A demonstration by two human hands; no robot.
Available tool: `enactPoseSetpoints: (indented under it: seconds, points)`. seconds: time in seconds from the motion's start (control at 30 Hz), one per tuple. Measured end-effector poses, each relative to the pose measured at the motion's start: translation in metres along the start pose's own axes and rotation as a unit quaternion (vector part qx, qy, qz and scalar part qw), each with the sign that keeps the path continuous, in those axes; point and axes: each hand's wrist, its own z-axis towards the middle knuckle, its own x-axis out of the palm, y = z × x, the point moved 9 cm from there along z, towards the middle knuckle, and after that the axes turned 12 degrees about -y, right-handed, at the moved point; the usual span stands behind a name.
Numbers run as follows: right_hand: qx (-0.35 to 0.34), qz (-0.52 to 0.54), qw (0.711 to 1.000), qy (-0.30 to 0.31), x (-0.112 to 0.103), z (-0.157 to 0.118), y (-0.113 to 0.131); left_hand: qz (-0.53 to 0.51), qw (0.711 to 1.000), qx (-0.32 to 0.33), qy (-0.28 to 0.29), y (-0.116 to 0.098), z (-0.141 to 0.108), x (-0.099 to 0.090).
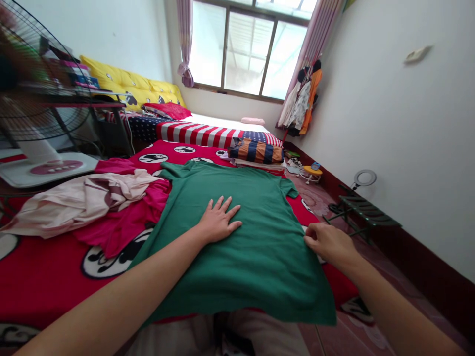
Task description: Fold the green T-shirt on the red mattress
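A green T-shirt point(245, 262) lies spread flat on a red cartoon-print blanket point(48, 282), its collar toward the far side. My left hand point(218, 221) rests palm down on the middle of the shirt with its fingers spread. My right hand point(328, 243) curls around the shirt's right edge and pinches the cloth. Beside the shirt on the left lie a crumpled magenta garment point(124, 222) and a pale pink garment point(79, 205).
A standing fan point(40, 104) is at the left, and a bed with a striped cover point(196, 133) lies beyond the blanket. On the tiled floor point(345, 316) at right stand a green folding rack point(361, 210) and a ring light point(364, 178). Clothes point(302, 104) hang by the window point(248, 52).
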Motion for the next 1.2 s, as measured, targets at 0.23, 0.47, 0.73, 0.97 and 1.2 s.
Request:
enactPoseSetpoints:
  seconds: [0.23,0.47,0.73,0.97,1.2]
  points:
    - [-0.029,0.053,0.996,0.067,0.010,-0.023,0.003,0.001,1.000,-0.001,-0.005,0.000,0.000,0.001]
    - [-0.030,0.085,0.991,0.096,0.014,-0.024,-0.011,-0.006,1.000,0.002,-0.003,0.000,0.000,0.000]
    - [-0.088,0.203,0.973,-0.060,-0.034,0.017,0.081,-0.027,1.000,-0.006,0.005,-0.003,0.001,-0.004]
    - [-0.237,0.295,0.925,-0.039,0.018,0.027,0.220,0.039,0.987,-0.142,-0.060,0.058,0.006,-0.022]
    - [-0.075,0.093,0.993,-0.001,0.067,0.058,0.110,0.073,0.967,-0.242,-0.006,0.108,-0.008,-0.018]
